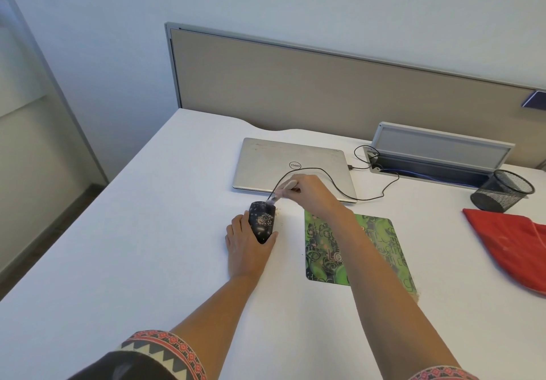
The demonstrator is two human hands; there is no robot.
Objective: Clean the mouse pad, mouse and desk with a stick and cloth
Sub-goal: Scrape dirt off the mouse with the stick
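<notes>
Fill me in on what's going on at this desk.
A person is cleaning a black mouse on the white desk. The left hand grips the mouse from its near end, while the right hand holds a small stick with its tip at the mouse's far end. Pale crumbs sit on top of the mouse. The green mouse pad lies to the right, partly under the right forearm. The red cloth lies untouched further right.

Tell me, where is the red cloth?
In the head view, the red cloth lies on the desk at the far right, just in front of the black mesh cup and right of the green mouse pad.
</notes>
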